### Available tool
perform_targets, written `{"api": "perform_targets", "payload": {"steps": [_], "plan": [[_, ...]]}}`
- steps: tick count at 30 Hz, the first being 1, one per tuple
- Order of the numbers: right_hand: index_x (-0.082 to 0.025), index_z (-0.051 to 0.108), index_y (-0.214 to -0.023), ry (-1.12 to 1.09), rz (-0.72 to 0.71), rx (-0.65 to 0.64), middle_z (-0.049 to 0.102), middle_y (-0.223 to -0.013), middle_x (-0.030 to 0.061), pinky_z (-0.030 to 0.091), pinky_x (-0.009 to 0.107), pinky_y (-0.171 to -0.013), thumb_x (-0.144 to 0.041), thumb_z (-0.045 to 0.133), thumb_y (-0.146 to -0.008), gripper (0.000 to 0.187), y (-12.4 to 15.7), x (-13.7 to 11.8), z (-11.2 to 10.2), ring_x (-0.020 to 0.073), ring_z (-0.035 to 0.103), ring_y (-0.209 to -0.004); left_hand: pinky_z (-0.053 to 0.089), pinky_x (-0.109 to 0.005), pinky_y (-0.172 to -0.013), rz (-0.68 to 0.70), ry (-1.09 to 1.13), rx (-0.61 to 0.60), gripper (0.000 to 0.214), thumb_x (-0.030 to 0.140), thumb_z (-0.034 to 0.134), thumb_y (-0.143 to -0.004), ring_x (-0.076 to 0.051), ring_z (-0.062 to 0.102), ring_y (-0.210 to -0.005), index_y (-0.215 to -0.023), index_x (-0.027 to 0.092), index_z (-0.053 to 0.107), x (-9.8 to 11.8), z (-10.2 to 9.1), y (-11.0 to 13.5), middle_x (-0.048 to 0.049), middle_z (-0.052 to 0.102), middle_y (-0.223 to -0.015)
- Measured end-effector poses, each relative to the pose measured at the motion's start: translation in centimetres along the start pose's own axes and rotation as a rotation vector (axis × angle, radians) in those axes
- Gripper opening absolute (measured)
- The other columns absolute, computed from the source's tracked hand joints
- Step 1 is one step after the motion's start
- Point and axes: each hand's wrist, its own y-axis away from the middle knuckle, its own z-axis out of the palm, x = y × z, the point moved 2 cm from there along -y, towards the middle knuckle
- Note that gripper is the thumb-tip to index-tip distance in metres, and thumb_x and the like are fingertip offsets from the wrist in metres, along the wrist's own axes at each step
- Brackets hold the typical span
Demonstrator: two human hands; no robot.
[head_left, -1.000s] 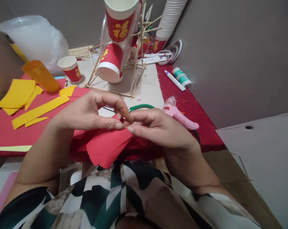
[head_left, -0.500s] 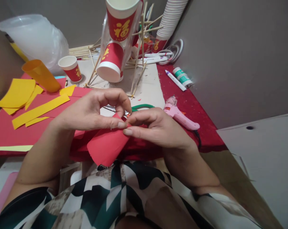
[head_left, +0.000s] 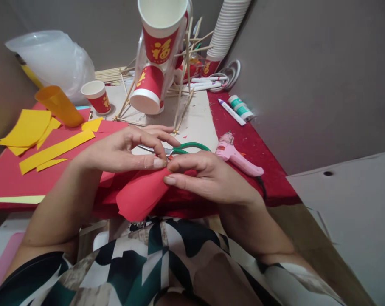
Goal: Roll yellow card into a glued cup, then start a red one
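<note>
A curved piece of red paper (head_left: 140, 196) hangs between my hands, above the table's front edge. My left hand (head_left: 128, 148) pinches its upper edge between thumb and index finger, the other fingers stretched forward. Close beside it, my right hand (head_left: 208, 176) grips the paper's narrow upper end between thumb and fingertips. Just behind the hands lie scissors with green handles (head_left: 192, 146), their blades partly covered by my left fingers. A pink glue gun (head_left: 235, 155) rests to the right of my right hand.
Stacked red paper cups (head_left: 154, 46) stand within a frame of wooden sticks (head_left: 186, 72). A single cup (head_left: 96, 97), an orange cup (head_left: 58, 106), yellow paper strips (head_left: 57, 152) and a plastic bag (head_left: 58, 63) are at left. A marker (head_left: 232, 112) and tape rolls (head_left: 241, 108) lie right.
My left fingers have spread and stretched forward over the scissors. The red paper has turned slightly and looks more rolled. My right hand keeps its pinch.
</note>
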Motion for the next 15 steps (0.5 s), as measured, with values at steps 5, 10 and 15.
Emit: {"api": "perform_targets", "payload": {"steps": [5,10,15], "plan": [[-0.014,0.064,-0.079,0.046,-0.023,-0.001,0.055,-0.066,-0.0026,0.039,0.020,-0.060,-0.026,0.060,-0.093,0.019,0.03,-0.05,-0.03,0.0087,0.048,-0.063,0.037,-0.049,-0.115,0.037,0.059,-0.027,0.005,0.028,0.077,-0.078,-0.028,0.049,-0.138,-0.078,0.024,0.076,-0.14,-0.06,-0.13,-0.0068,0.073,-0.121],[-0.013,0.067,-0.083,0.088,-0.033,0.006,0.060,-0.069,-0.0011,0.042,0.020,-0.063,-0.028,0.059,-0.094,0.020,-0.06,-0.10,0.09,0.0095,0.052,-0.065,0.038,-0.049,-0.115,0.028,0.052,-0.027,0.007,0.030,0.080,-0.075,-0.028,0.049,-0.138,-0.076,0.024,0.076,-0.15,-0.23,-0.04,-0.0060,0.074,-0.120],[-0.013,0.070,-0.089,0.146,-0.035,0.046,0.069,-0.074,0.0006,0.045,0.021,-0.065,-0.025,0.061,-0.093,0.016,0.07,-0.15,0.17,0.0103,0.058,-0.068,0.040,-0.048,-0.112,0.020,0.045,-0.018,0.011,0.032,0.080,-0.075,-0.030,0.050,-0.137,-0.073,0.023,0.075,-0.06,-0.31,0.02,-0.0073,0.075,-0.115]]}}
